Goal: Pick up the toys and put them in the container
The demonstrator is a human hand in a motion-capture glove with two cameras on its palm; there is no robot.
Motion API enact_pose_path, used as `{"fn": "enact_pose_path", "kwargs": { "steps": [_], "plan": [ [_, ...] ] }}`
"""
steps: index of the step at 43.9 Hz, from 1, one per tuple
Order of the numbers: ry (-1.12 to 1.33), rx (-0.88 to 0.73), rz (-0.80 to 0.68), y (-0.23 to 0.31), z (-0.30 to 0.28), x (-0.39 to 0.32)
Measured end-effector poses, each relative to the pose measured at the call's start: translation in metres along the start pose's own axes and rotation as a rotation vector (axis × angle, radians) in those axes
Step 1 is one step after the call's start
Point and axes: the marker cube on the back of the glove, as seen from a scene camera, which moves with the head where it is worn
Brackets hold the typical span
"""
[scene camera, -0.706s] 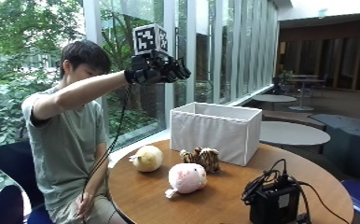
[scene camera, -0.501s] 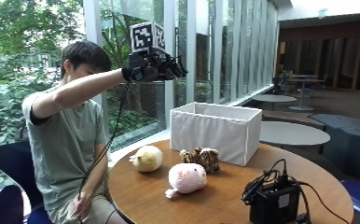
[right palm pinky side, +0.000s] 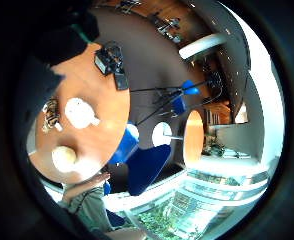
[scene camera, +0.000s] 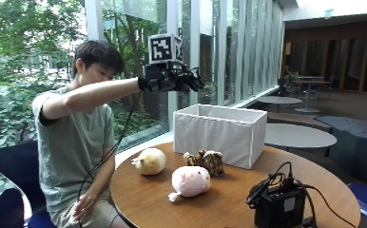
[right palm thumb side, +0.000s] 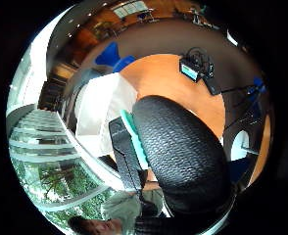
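Observation:
Three toys lie on the round wooden table [scene camera: 227, 202]: a yellow round plush [scene camera: 149, 161], a striped tiger plush [scene camera: 206, 162] and a pink-white plush [scene camera: 189, 181]. The white fabric container [scene camera: 219, 134] stands behind them, open at the top. My gloved right hand [scene camera: 169, 80] is raised high in the air, above and to the window side of the container, holding nothing, fingers loosely bent. From the palm I look down on the pink-white plush [right palm pinky side: 79, 112], the tiger [right palm pinky side: 51, 114] and the yellow plush [right palm pinky side: 64, 157]. A gloved finger [right palm thumb side: 180, 156] covers much of the thumb side view beside the container [right palm thumb side: 102, 115].
A black device with cables [scene camera: 278, 206] sits at the table's near right edge. The person's bare left hand [scene camera: 85, 205] rests on their lap. Blue chairs [right palm pinky side: 144, 167] stand around the table, a glass wall behind it.
My raised hand has come down a little and drifted toward the container. The toys and the container have not moved.

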Motion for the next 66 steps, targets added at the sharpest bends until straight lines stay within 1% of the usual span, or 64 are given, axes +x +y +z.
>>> {"fn": "enact_pose_path", "kwargs": {
  "steps": [4,9,13,18,20,25,29,34,37,40,42,46,50,54,56,59,60,61,64,66],
  "plan": [
    [-0.068,-0.055,0.028,-0.017,0.031,0.001],
    [-0.062,-0.138,-0.004,-0.029,0.08,0.004],
    [-0.069,-0.209,0.081,-0.041,0.127,0.006],
    [-0.043,-0.311,0.106,-0.047,0.188,0.004],
    [-0.04,-0.362,0.095,-0.046,0.211,0.003],
    [0.036,-0.474,0.007,-0.031,0.272,-0.019],
    [0.111,-0.48,-0.033,-0.026,0.299,-0.023],
    [0.074,-0.368,-0.08,-0.027,0.309,-0.022],
    [0.012,-0.288,-0.061,-0.033,0.308,-0.015],
    [-0.113,-0.213,0.004,-0.052,0.293,0.012],
    [-0.15,-0.182,0.014,-0.057,0.288,0.016],
    [-0.088,-0.19,-0.071,-0.048,0.292,-0.016],
    [-0.116,-0.211,-0.039,-0.062,0.262,-0.005],
    [-0.055,-0.183,-0.074,-0.061,0.228,-0.017],
    [-0.027,-0.158,-0.122,-0.061,0.204,-0.016],
    [0.048,-0.105,-0.343,-0.058,0.164,-0.012],
    [0.056,-0.087,-0.389,-0.057,0.151,-0.013],
    [0.046,-0.071,-0.384,-0.057,0.136,-0.017],
    [-0.019,-0.021,-0.206,-0.061,0.091,-0.039],
    [-0.041,0.008,-0.138,-0.063,0.066,-0.053]
  ]
}}
